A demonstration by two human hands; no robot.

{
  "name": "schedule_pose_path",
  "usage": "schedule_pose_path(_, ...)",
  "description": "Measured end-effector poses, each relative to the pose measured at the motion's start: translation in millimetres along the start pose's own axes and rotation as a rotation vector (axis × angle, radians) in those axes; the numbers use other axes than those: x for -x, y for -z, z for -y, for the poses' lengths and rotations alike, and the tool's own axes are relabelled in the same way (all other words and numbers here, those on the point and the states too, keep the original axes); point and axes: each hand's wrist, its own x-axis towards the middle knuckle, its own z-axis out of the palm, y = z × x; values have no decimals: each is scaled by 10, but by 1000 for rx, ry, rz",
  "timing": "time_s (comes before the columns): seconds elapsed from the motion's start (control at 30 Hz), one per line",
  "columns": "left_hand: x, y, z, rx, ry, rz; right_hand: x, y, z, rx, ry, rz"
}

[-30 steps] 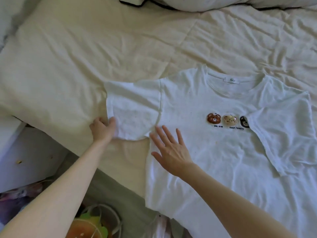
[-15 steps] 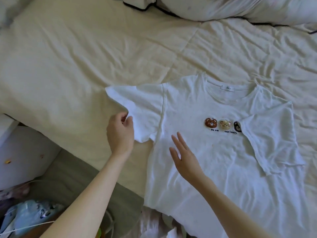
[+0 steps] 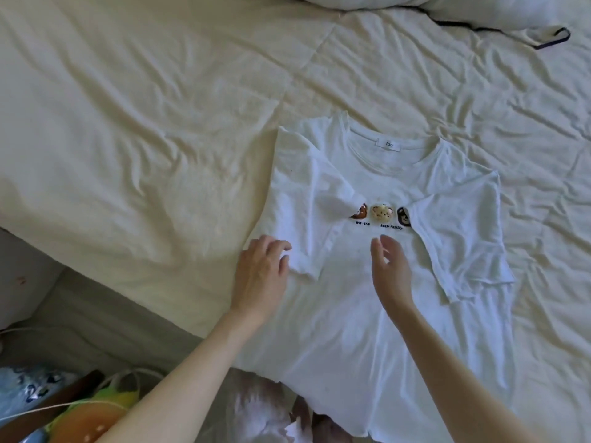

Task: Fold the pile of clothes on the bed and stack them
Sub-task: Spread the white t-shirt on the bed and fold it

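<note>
A cream sheet (image 3: 144,123), heavily creased, covers the bed and fills most of the view. On its near right part lies a white T-shirt (image 3: 367,314), front up, collar away from the person, hem reaching the bed's near edge. Both sleeves are folded inward over the chest: the left sleeve (image 3: 307,199) slants across to the brown bear of the print (image 3: 380,214), partly covering it, and the right sleeve (image 3: 460,238) covers part of the dark bear. At the far edge, a white pillow (image 3: 447,4) with dark piping. Below the bed edge, at bottom left, sits an orange and green bag (image 3: 92,417). The left hand (image 3: 262,270) rests at the folded left sleeve's lower end, fingers loosely bent and touching the cloth, gripping nothing. The right hand (image 3: 388,270) hovers edge-on above the chest, fingers straight and relaxed, holding nothing.
</note>
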Motion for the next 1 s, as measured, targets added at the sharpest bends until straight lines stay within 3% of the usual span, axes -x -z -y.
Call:
schedule_pose_path(0.07,-8,89,199,29,201,-100,-152,-151,256,112,168,-10)
schedule_pose_path(0.13,-43,119,347,142,320,-59,-352,-341,559,265,352,-25)
schedule_pose_path(0.27,-39,-3,445,74,216,59,-783,-754,1130,514,586,60)
schedule_pose_path(0.33,-46,-20,488,41,210,5,-948,-862,1233,535,472,65)
schedule_pose_path(0.47,-27,55,695,198,213,-34,-896,-718,915,382,107,-63)
schedule_pose_path(0.63,-118,43,825,443,334,26,-611,-586,424,154,-17,-133)
schedule_pose_path(0.73,-203,34,900,513,408,118,-638,-505,457,-278,-304,-20)
schedule_pose_path(0.83,-252,44,952,585,443,197,-723,-407,500,-438,-512,126)
schedule_pose_path(1.0,-284,76,973,666,433,253,-867,-263,509,-493,-535,99)
